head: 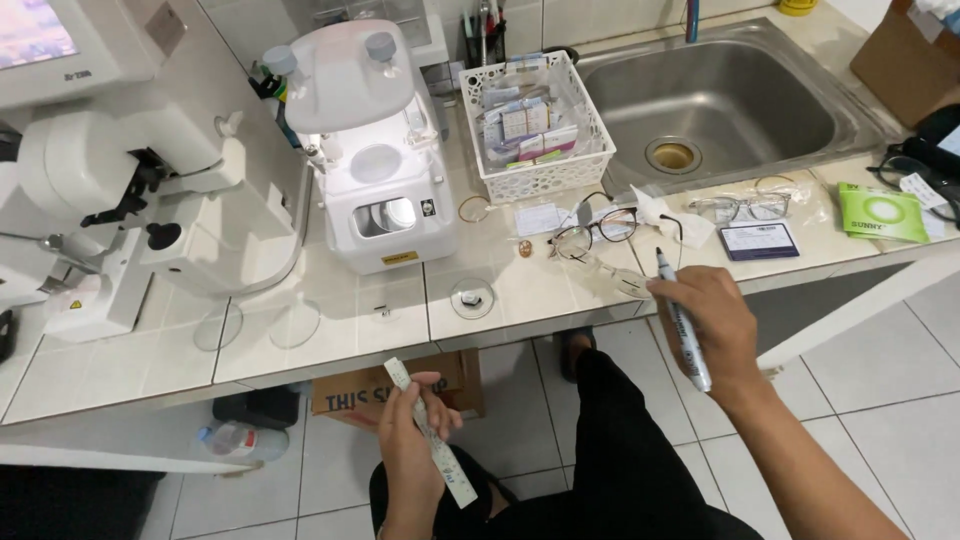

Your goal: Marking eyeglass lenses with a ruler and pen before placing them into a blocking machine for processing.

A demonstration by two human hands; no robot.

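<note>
Tools in both hands, off the front edge of the bench [330, 340], above dark-trousered knees and a tiled floor

Far left on the bench: a large white instrument [120, 200], then a smaller white machine [375, 150] with a lit window. Below the edge, a cardboard box [345, 395] on the floor.

Left hand [410, 440]: closed around a narrow white ruler [452, 478], thumb and fingers [432, 382] pinching it near the upper end. Slants up-left to down-right, both ends sticking out of the grip, well short of the bench top.

On the bench just ahead: a small round clear disc [471, 297], a white mesh basket [535, 125] of packets behind it, and black-rimmed spectacles [597, 232] lying open beside a paper slip.

Right hand [715, 320]: wrapped around a marker pen [667, 275], dark tip up and forward, barrel running down through the palm and out below. Tip hovers just near the bench edge, close to the black-rimmed spectacles but not touching them.

Further right: a steel sink [720, 100], clear-framed spectacles [740, 207], a green packet [882, 212].

Reads as a pause with ruler and pen readied, nothing yet laid against anything. Any contact with the things on the bench calls for carrying both hands forward over the edge, the ruler raised furthest
</note>
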